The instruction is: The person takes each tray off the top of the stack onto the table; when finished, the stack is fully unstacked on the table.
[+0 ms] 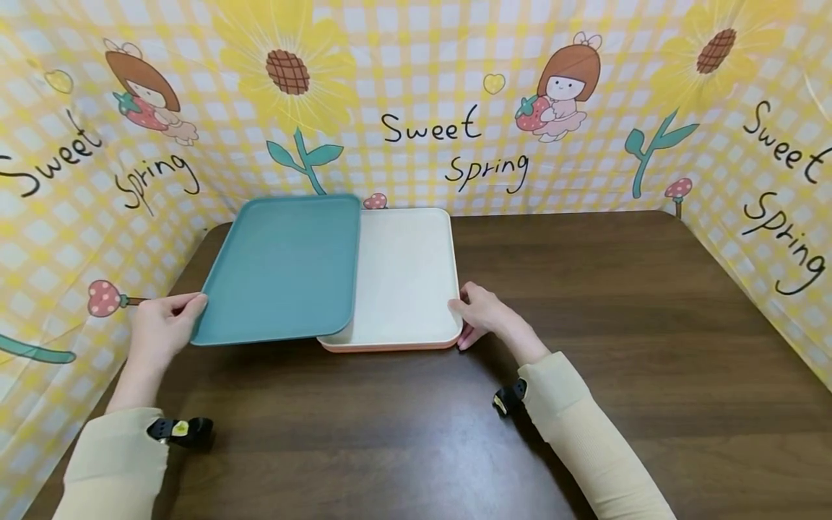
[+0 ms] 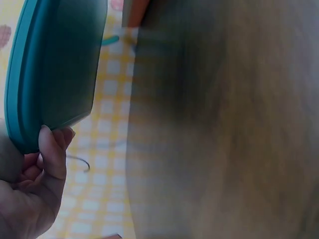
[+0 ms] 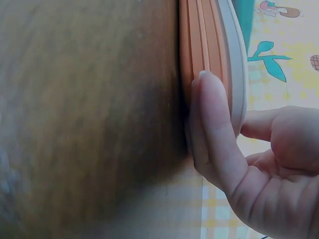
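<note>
A teal tray (image 1: pixel 279 271) is tilted slightly at the left, its right part overlapping a white tray (image 1: pixel 406 278). My left hand (image 1: pixel 161 325) pinches the teal tray's left edge near its front corner; the left wrist view shows the teal tray (image 2: pixel 65 64) raised off the table. Beneath the white tray lie orange trays (image 3: pixel 204 40), stacked rim on rim. With the thumb over the white rim and fingers along the side, my right hand (image 1: pixel 481 314) grips the stack's right edge near the front corner. The white tray's left part is hidden under the teal one.
The brown wooden table (image 1: pixel 617 325) stretches to the right and in front of the trays. A yellow checked cloth (image 1: pixel 416 87) with flower prints stands along the back and both sides, close behind the trays.
</note>
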Demonstrator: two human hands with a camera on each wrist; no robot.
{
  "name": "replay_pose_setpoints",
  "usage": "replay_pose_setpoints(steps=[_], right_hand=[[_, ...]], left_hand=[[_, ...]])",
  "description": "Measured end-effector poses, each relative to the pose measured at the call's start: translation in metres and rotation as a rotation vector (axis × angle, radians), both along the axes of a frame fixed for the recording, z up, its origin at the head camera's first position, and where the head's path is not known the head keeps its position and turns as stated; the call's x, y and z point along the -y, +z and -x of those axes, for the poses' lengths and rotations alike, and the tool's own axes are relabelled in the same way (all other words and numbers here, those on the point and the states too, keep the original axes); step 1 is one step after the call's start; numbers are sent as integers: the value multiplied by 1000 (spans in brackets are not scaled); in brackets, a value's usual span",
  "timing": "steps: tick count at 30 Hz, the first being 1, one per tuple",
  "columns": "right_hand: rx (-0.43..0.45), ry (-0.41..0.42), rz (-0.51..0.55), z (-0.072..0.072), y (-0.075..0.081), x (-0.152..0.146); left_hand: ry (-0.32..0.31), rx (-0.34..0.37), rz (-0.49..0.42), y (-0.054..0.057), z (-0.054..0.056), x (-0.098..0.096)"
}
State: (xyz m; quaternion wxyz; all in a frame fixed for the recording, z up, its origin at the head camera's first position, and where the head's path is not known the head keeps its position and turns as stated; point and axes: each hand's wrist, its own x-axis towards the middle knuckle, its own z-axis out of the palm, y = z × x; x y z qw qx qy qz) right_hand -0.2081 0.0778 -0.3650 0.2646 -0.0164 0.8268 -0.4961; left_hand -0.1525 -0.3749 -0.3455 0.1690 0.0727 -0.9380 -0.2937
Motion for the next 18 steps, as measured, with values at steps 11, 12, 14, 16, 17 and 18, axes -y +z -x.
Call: replay_pose_setpoints(steps=[11, 12, 14, 16, 17, 18], right_hand=[[-1, 2, 3, -1, -4, 0], [1, 1, 5, -1, -4, 0], [5, -2, 8, -1, -4, 0], [6, -5, 12, -1, -4, -1], [6, -5, 13, -1, -3, -1], [6, -5, 14, -1, -3, -1]], left_hand=[[49, 64, -28, -9, -7, 30], [54, 62, -23, -9, -7, 32], [63, 72, -14, -10, -8, 35], [65, 71, -4, -12, -9, 40], [65, 73, 0, -13, -9, 42], [66, 70, 7, -14, -9, 45]])
